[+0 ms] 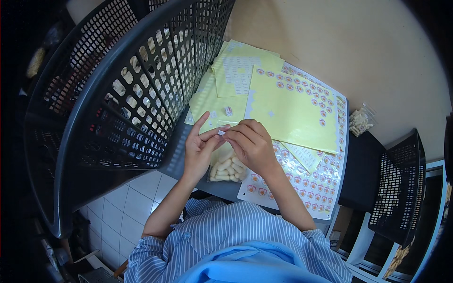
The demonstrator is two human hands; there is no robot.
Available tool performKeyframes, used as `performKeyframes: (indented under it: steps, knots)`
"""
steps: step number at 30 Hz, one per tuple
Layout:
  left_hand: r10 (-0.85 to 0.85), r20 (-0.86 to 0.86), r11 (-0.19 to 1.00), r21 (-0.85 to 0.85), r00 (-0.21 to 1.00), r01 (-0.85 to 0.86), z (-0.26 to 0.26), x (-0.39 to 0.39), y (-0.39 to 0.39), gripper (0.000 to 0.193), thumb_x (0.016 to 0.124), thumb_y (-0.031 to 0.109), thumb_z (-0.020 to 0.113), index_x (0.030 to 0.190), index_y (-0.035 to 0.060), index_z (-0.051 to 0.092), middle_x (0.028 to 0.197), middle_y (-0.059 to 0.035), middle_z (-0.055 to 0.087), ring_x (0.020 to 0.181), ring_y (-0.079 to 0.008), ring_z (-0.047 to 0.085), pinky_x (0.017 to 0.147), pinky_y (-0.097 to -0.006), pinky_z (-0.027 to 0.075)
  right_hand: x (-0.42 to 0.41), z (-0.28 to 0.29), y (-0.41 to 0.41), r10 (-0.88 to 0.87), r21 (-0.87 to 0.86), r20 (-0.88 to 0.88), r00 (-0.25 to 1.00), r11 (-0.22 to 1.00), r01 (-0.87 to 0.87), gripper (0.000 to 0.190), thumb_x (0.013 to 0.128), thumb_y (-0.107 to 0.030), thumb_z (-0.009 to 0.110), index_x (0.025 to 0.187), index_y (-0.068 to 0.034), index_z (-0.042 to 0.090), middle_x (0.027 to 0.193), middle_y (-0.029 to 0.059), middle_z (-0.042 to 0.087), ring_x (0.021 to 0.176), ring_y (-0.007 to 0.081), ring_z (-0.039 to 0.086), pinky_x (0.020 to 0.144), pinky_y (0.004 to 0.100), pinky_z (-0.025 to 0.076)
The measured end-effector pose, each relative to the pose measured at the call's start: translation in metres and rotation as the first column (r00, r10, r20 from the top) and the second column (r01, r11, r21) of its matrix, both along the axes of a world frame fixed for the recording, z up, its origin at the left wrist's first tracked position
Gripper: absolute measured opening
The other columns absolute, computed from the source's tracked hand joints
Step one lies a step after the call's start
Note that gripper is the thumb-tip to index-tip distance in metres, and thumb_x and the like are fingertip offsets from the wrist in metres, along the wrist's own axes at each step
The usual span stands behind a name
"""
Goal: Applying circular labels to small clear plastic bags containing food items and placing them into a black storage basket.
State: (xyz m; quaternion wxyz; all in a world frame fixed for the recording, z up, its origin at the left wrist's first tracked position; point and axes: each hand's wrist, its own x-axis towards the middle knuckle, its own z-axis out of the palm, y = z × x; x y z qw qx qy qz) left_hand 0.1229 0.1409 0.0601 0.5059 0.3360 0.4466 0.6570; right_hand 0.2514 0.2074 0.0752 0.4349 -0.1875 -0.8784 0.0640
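Observation:
Over the top of a clear zip bag point(227, 169) my two hands meet. Pale finger-shaped pieces fill the bag's lower part. My right hand point(252, 143) pinches a small white label point(221, 133) at its fingertips. Close against the same label are the thumb and fingers of my left hand point(200, 148), its index finger stretched out. Whether the left fingers grip the label or the bag's upper edge is hard to tell. Just beyond the hands a small printed sachet point(228, 111) lies on a yellow backing sheet point(203, 99).
To the left rises a large black perforated basket point(81, 95) holding bagged goods. Sheets of round printed stickers point(254, 189) and a partly used yellow sticker sheet point(293, 109) cover the grey table point(175, 150). Farther right are another filled bag point(361, 120) and a black basket point(398, 191).

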Motion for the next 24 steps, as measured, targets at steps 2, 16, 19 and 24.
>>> performKeyframes:
  steps: [2, 16, 19, 24]
  knots:
    - [0.003, -0.004, 1.000, -0.003, 1.000, -0.003, 0.0002, 0.0001, -0.0004, 0.054, 0.083, -0.007, 0.036, 0.133, 0.0017, 0.018, 0.107, -0.0195, 0.056, 0.097, -0.0198, 0.056, 0.086, -0.0318, 0.046, -0.0001, 0.0013, 0.0001, 0.003, -0.003, 0.000, 1.000, 1.000, -0.003, 0.016, 0.060, -0.005, 0.064, 0.076, -0.006, 0.061, 0.077, 0.0024, 0.059, 0.076, 0.0194, 0.054, 0.063, 0.0292, 0.043]
    - [0.036, 0.041, 0.999, -0.039, 0.999, -0.034, 0.0013, -0.0004, -0.0006, 0.052, 0.085, -0.001, 0.044, 0.132, -0.0001, 0.020, 0.100, -0.0184, 0.059, 0.092, -0.0169, 0.058, 0.081, -0.0269, 0.048, -0.0005, 0.0043, -0.0031, -0.024, 0.015, 0.072, 0.997, 1.000, 0.023, 0.015, 0.063, -0.006, 0.063, 0.078, -0.006, 0.061, 0.080, 0.0024, 0.059, 0.081, 0.0202, 0.053, 0.066, 0.0299, 0.043]
    - [0.046, -0.021, 0.999, -0.011, 0.999, -0.047, 0.0008, 0.0005, -0.0004, 0.053, 0.085, -0.001, 0.046, 0.131, -0.0008, 0.019, 0.100, -0.0189, 0.059, 0.092, -0.0171, 0.058, 0.081, -0.0268, 0.048, -0.0016, 0.0034, -0.0037, -0.019, 0.015, 0.089, 0.996, 1.000, 0.018, 0.016, 0.063, -0.007, 0.062, 0.079, -0.006, 0.061, 0.080, 0.0024, 0.058, 0.082, 0.0202, 0.053, 0.067, 0.0300, 0.043]
    - [0.089, -0.012, 0.996, -0.001, 0.996, -0.089, 0.0000, 0.0004, -0.0016, 0.053, 0.085, -0.001, 0.046, 0.131, -0.0019, 0.019, 0.100, -0.0197, 0.059, 0.092, -0.0189, 0.058, 0.080, -0.0281, 0.049, 0.0028, 0.0024, -0.0065, -0.046, 0.026, 0.097, 0.994, 0.999, 0.044, 0.017, 0.063, -0.008, 0.064, 0.080, -0.009, 0.063, 0.074, 0.0011, 0.054, 0.078, 0.0187, 0.052, 0.065, 0.0294, 0.042]
